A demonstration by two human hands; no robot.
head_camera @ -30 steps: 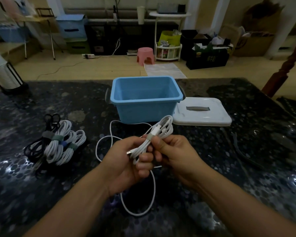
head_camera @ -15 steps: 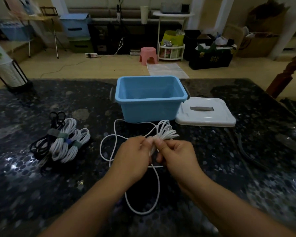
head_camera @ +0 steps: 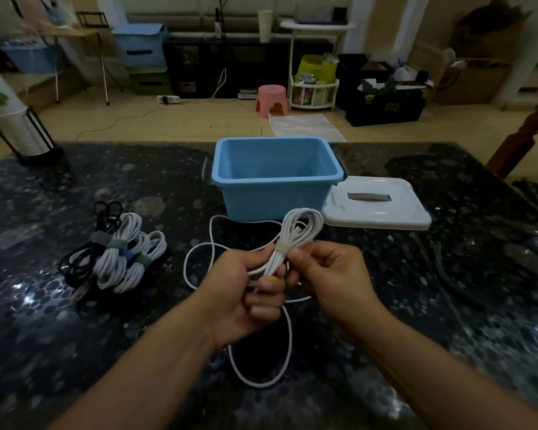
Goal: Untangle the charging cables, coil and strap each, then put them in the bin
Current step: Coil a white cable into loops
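Note:
I hold a coiled white cable (head_camera: 300, 226) above the dark table, a pale strap (head_camera: 281, 247) wrapped round its middle. My left hand (head_camera: 246, 293) grips the coil's lower end; my right hand (head_camera: 326, 274) pinches it at the strap. A loose white cable (head_camera: 263, 364) lies in wide loops on the table under my hands. The empty blue bin (head_camera: 274, 181) stands just beyond. At the left lies a pile of strapped coils (head_camera: 121, 259), white ones and a black one (head_camera: 78, 265).
The bin's white lid (head_camera: 376, 206) lies flat to the bin's right. A stack of paper cups in a black holder (head_camera: 16, 125) stands at the table's far left corner. A dark cord (head_camera: 448, 274) lies on the table at the right.
The coil tipped away from me and then came back up, and the strap now shows round its middle. Both hands kept hold of it and stayed in place.

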